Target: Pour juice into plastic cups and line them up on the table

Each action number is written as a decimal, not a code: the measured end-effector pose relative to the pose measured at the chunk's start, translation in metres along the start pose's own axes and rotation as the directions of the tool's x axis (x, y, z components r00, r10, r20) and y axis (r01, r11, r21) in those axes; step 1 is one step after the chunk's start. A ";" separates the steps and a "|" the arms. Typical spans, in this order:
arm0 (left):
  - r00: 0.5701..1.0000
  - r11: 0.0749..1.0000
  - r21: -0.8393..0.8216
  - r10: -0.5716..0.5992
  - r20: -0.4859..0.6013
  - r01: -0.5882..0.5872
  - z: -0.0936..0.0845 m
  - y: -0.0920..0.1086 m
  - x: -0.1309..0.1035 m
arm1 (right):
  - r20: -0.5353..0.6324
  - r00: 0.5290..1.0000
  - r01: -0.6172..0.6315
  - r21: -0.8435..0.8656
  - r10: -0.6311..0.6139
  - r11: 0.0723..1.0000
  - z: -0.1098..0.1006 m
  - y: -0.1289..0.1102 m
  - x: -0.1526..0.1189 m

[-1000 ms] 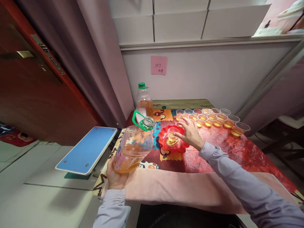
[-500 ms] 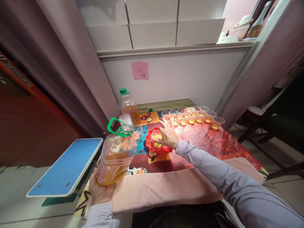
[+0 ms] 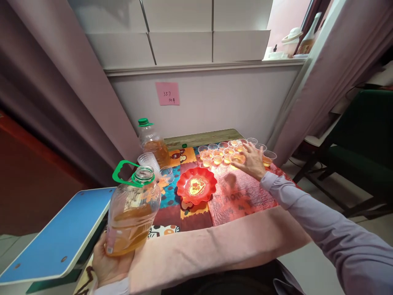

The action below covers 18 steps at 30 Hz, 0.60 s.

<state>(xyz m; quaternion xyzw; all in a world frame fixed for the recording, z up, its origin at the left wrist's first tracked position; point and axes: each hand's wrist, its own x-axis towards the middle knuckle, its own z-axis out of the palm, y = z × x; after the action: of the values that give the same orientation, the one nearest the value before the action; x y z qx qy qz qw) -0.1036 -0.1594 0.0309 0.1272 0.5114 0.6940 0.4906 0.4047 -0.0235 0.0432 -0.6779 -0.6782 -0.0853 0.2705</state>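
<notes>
My left hand [image 3: 110, 264] is closed around the base of a large clear plastic jug [image 3: 132, 219]. The jug is uncapped, tilts slightly and is partly filled with amber liquid; its green carry handle [image 3: 118, 172] sticks out at the neck. At the front of the cup rows, my right hand [image 3: 254, 162] grips a clear plastic cup [image 3: 237, 159] between thumb and fingers. Several filled plastic cups [image 3: 217, 155] stand close beside it, some partly hidden by the hand. A red scalloped plate [image 3: 183, 177] with a gold heart lies bare between my hands.
Behind the held jug stand a capped second jug [image 3: 155, 149], a tilted stack of cups [image 3: 148, 162] and a single cup [image 3: 167, 174]. A green cap [image 3: 184, 146] lies near the back edge. Pink cloth [image 3: 221, 241] covers the front edge. A blue board [image 3: 58, 233] is at left.
My right hand has moved right with the cup, from over the red plate to the cup rows. The left hand still holds the jug. The view has shifted right.
</notes>
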 end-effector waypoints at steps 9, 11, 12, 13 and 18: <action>1.000 1.000 0.026 0.009 -0.014 -0.009 0.004 0.000 -0.003 | 0.009 0.968 -0.247 -0.175 0.252 0.953 0.002 0.108 0.005; 1.000 0.999 0.027 0.018 -0.009 -0.017 0.001 -0.001 0.000 | 0.008 0.966 -0.254 -0.182 0.259 0.950 0.005 0.116 0.006; 1.000 0.999 0.030 0.024 -0.006 -0.024 -0.002 -0.002 0.002 | 0.006 0.965 -0.257 -0.182 0.262 0.949 0.007 0.119 0.006; 1.000 0.999 0.035 0.024 0.005 -0.024 -0.004 -0.003 0.005 | 0.002 0.964 -0.262 -0.180 0.266 0.948 0.010 0.121 0.006; 0.993 0.993 -0.081 -0.088 -0.081 0.081 -0.015 -0.003 0.025 | 0.023 0.954 -0.293 -0.161 0.300 0.942 0.024 0.126 0.004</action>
<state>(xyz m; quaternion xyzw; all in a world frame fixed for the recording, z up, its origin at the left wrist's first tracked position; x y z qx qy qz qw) -0.1243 -0.1480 0.0133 0.0569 0.5092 0.6966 0.5022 0.5204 -0.0003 -0.0064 -0.7931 -0.5659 -0.0805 0.2104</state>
